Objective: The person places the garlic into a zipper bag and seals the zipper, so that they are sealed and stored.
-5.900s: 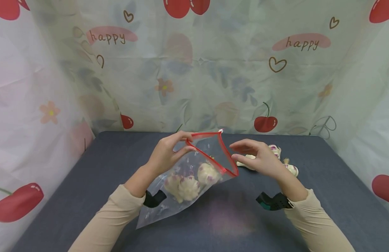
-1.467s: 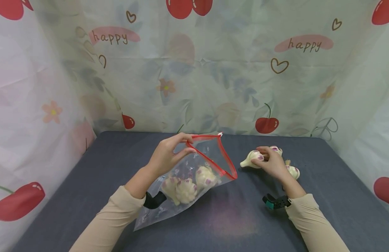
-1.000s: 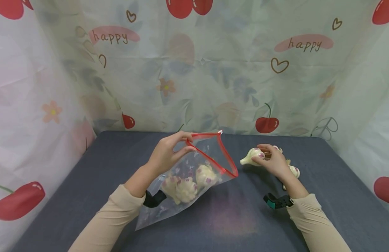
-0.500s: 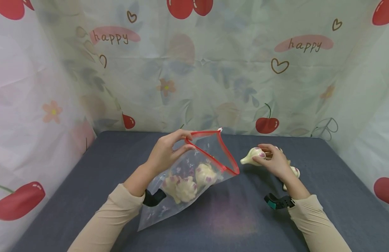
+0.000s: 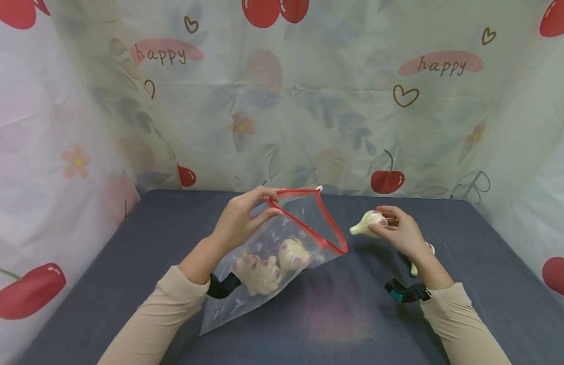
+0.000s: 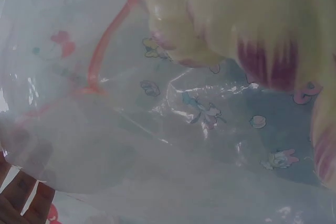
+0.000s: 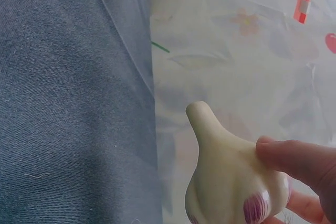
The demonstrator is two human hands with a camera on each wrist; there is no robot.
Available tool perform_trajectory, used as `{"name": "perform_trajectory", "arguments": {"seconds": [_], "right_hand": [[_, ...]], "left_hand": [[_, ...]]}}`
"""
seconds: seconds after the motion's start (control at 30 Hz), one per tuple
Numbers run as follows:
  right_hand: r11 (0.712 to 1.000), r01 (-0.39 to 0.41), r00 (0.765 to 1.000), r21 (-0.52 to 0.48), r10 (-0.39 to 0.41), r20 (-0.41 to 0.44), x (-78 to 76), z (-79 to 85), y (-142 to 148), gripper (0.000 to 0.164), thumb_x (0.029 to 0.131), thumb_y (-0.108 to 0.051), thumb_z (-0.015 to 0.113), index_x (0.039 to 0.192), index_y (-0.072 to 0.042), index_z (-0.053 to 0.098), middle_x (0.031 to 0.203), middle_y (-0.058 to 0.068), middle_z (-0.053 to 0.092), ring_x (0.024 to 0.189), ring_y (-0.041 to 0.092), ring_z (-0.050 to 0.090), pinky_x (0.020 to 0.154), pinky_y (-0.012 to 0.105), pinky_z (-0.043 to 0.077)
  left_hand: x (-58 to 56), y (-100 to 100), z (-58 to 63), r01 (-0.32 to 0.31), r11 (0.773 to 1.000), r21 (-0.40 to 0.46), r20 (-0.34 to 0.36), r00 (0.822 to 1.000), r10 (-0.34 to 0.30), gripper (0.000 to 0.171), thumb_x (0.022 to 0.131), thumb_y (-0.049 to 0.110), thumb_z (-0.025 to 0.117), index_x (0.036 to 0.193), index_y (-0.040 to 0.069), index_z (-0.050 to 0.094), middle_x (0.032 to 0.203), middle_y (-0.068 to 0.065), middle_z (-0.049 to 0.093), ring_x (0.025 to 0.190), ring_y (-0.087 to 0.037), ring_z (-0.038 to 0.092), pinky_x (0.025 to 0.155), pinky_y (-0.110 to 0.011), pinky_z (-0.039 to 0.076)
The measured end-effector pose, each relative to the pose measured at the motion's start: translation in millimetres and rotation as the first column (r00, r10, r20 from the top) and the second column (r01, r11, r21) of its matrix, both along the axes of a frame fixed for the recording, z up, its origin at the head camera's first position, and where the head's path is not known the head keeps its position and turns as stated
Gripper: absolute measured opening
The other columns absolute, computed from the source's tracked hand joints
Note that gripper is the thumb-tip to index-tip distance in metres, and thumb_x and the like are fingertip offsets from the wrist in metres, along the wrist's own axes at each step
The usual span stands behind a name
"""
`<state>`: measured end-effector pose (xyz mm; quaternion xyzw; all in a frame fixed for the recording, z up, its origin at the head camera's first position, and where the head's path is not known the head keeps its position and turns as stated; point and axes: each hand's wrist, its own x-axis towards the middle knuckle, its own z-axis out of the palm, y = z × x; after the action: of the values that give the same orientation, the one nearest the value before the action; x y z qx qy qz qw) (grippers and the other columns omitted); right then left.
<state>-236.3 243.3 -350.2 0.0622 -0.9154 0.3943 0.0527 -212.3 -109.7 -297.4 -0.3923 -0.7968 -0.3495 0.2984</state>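
Note:
My left hand [image 5: 238,215] pinches the red-edged mouth of a clear zip bag [image 5: 245,309] between thumb and fingers, keeping it spread apart. Three white-and-purple garlic bulbs [image 5: 293,254] lie inside the bag, and the left wrist view shows them close up through the printed plastic. To the right of the bag, my right hand [image 5: 402,233] grips another garlic bulb [image 5: 369,223] by its rounded side. Its stem points left toward the bag opening. The right wrist view shows my thumb across this bulb [image 7: 231,177], with fingers partly hidden behind it.
Another garlic bulb [image 5: 430,248] lies on the dark table [image 5: 346,304], mostly hidden by my right wrist. A printed curtain [image 5: 291,126] surrounds the table at the back and sides. The white zip slider [image 5: 319,188] sits at the far corner of the bag mouth.
My right hand has moved right from the bag mouth, taken hold of a garlic bulb and raised it slightly. My left hand still holds the bag, almost in place.

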Motion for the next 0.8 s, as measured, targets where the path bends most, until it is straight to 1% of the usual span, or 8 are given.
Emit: {"name": "perform_trajectory", "arguments": {"seconds": [0.13, 0.37, 0.43, 0.53, 0.6, 0.63, 0.73, 0.8], "right_hand": [[1.0, 0.0, 1.0, -0.014, 0.0, -0.005, 2.6, 3.8, -1, 0.06, 0.089, -0.031, 0.064, 0.135, 0.001, 0.041, 0.131, 0.029, 0.049, 0.116, 0.044, 0.052, 0.092, 0.051, 0.047], [1.0, 0.003, 1.0, -0.021, -0.003, -0.022, 5.1, 8.8, -3, 0.059, 0.089, -0.032, 0.064, 0.134, 0.0, 0.043, 0.129, 0.028, 0.051, 0.114, 0.043, 0.054, 0.088, 0.048, 0.049], [1.0, 0.002, 1.0, -0.021, -0.003, -0.026, 5.7, 10.2, -3, 0.059, 0.089, -0.032, 0.064, 0.134, -0.001, 0.043, 0.129, 0.027, 0.051, 0.114, 0.042, 0.054, 0.087, 0.045, 0.049], [1.0, 0.0, 1.0, -0.024, -0.001, -0.027, 6.7, 12.6, -3, 0.059, 0.089, -0.032, 0.064, 0.134, -0.002, 0.043, 0.129, 0.027, 0.051, 0.113, 0.041, 0.054, 0.083, 0.037, 0.05], [1.0, 0.001, 1.0, -0.027, -0.002, -0.026, 7.3, 14.1, -3, 0.059, 0.089, -0.033, 0.064, 0.135, -0.002, 0.043, 0.129, 0.026, 0.051, 0.114, 0.041, 0.054, 0.082, 0.034, 0.049], [1.0, -0.001, 1.0, -0.031, 0.0, -0.026, 7.9, 14.9, -4, 0.059, 0.089, -0.033, 0.064, 0.135, -0.003, 0.043, 0.129, 0.026, 0.051, 0.114, 0.041, 0.053, 0.081, 0.034, 0.05], [0.999, -0.008, 0.999, -0.041, 0.006, -0.033, 9.5, 17.7, -4, 0.06, 0.089, -0.034, 0.063, 0.135, -0.002, 0.042, 0.13, 0.026, 0.05, 0.115, 0.041, 0.052, 0.085, 0.041, 0.05], [0.999, -0.014, 0.999, -0.05, 0.012, -0.039, 10.9, 19.8, -5, 0.06, 0.089, -0.034, 0.063, 0.136, -0.002, 0.042, 0.131, 0.026, 0.049, 0.115, 0.041, 0.052, 0.085, 0.042, 0.05]], "left_hand": [[0.8, 0, 1.2, -0.003, 1.0, -0.004, -0.004, 1.0, 0.003, 0.028, 0.076, 0.015, 0.073, 0.096, 0.005, 0.057, 0.112, -0.012, 0.068, 0.093, -0.023, 0.068, 0.077, -0.033, 0.055], [2.1, 0, 2.8, -0.008, 1.0, -0.001, 0.01, 1.0, 0.008, 0.027, 0.077, 0.015, 0.073, 0.096, 0.007, 0.057, 0.113, -0.011, 0.068, 0.094, -0.023, 0.068, 0.075, -0.033, 0.055], [2.1, 0, 2.9, -0.009, 1.0, 0.001, 0.011, 1.0, 0.009, 0.027, 0.077, 0.015, 0.073, 0.096, 0.007, 0.057, 0.113, -0.011, 0.068, 0.093, -0.023, 0.068, 0.075, -0.033, 0.055], [1.8, 0, 2.3, -0.01, 1.0, 0.001, 0.013, 1.0, 0.01, 0.027, 0.077, 0.015, 0.073, 0.096, 0.007, 0.057, 0.113, -0.01, 0.068, 0.094, -0.022, 0.068, 0.076, -0.033, 0.055], [1.5, 0, 2.1, -0.01, 1.0, 0.0, 0.016, 1.0, 0.01, 0.026, 0.077, 0.015, 0.073, 0.096, 0.007, 0.057, 0.114, -0.01, 0.068, 0.094, -0.022, 0.068, 0.076, -0.033, 0.055], [1.6, 0, 2.1, -0.01, 1.0, 0.0, 0.016, 1.0, 0.01, 0.026, 0.077, 0.015, 0.073, 0.096, 0.007, 0.057, 0.114, -0.01, 0.068, 0.094, -0.022, 0.068, 0.076, -0.033, 0.055], [1.6, 0, 2.4, -0.006, 1.0, 0.001, 0.014, 1.0, 0.006, 0.026, 0.077, 0.016, 0.073, 0.096, 0.007, 0.057, 0.114, -0.01, 0.068, 0.094, -0.022, 0.068, 0.076, -0.033, 0.055], [1.7, 0, 2.8, 0.0, 1.0, 0.003, 0.012, 1.0, 0.0, 0.027, 0.077, 0.015, 0.073, 0.096, 0.007, 0.057, 0.115, -0.01, 0.068, 0.094, -0.022, 0.068, 0.076, -0.033, 0.055]]}}
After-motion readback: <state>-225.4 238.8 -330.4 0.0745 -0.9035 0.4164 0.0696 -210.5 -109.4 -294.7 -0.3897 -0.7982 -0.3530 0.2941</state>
